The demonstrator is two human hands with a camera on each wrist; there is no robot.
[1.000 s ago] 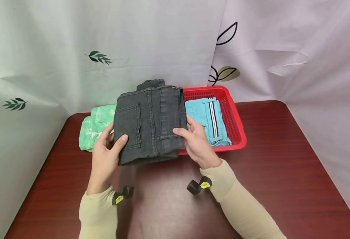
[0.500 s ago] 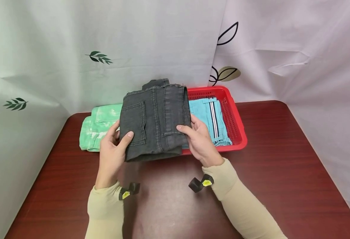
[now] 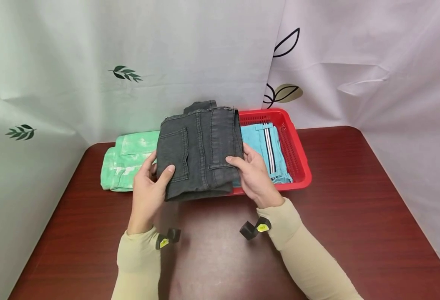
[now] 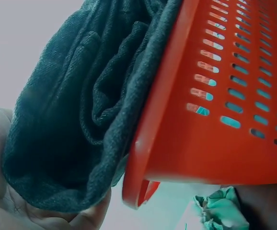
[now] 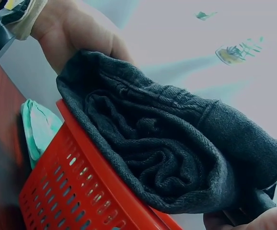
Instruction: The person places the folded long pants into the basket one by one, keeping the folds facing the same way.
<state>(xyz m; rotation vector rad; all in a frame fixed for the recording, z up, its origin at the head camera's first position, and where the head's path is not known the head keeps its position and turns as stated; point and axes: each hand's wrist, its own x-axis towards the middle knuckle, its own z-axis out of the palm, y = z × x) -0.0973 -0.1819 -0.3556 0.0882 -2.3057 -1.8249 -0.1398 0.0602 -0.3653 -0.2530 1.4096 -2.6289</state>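
Note:
A folded pair of dark grey jeans (image 3: 199, 152) hangs over the left part of the red basket (image 3: 303, 171). My left hand (image 3: 148, 189) grips the left edge of the jeans, thumb on top near the back pocket. At the opposite edge, my right hand (image 3: 256, 180) pinches the fold with its thumb on top. Rolled layers of the jeans (image 5: 153, 148) show in the right wrist view, close above the basket's rim. Whether they touch the rim cannot be told. Light blue folded trousers (image 3: 257, 137) with a striped side band lie in the basket, partly covered by the jeans.
A green and white folded garment (image 3: 124, 166) lies on the reddish-brown table (image 3: 355, 208), left of the basket. White curtains (image 3: 189, 50) with leaf prints enclose the back and sides, close behind the basket. Each wrist carries a small black camera (image 3: 167, 238).
Both hands have carried the jeans to the right, the left hand moving farther than the right. More of the green garment now shows, and the jeans cover more of the basket's left part.

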